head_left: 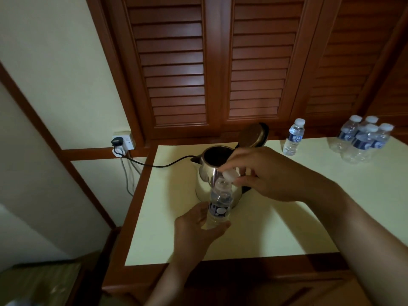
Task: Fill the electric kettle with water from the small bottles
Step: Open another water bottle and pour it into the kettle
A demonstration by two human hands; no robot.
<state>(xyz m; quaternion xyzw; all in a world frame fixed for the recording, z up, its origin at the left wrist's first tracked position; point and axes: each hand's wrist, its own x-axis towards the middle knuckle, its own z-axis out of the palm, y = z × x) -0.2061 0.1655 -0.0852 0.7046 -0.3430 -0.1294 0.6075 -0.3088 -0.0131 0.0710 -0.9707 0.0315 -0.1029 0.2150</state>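
Gripping the lower part of the bottle (pixel 219 202), the left hand (pixel 196 224) holds it nearly upright above the table (pixel 287 228), with thumb and fingers curled round the clear body below the label. The right hand (pixel 269 173) pinches the white cap (pixel 229 175) between thumb and fingertips. The cap sits tilted at the bottle mouth; whether it is fully off cannot be told. The kettle (pixel 202 177) stands on the table just behind the bottle, with its lid (pixel 254 134) swung up and the opening exposed. A black cord (pixel 159 163) runs from the kettle to the wall socket (pixel 125 141) at the left. A spare bottle (pixel 293 138) stands capped at the table's rear edge, right of the kettle. Four bottles (pixel 362 140), also capped, stand grouped further right.
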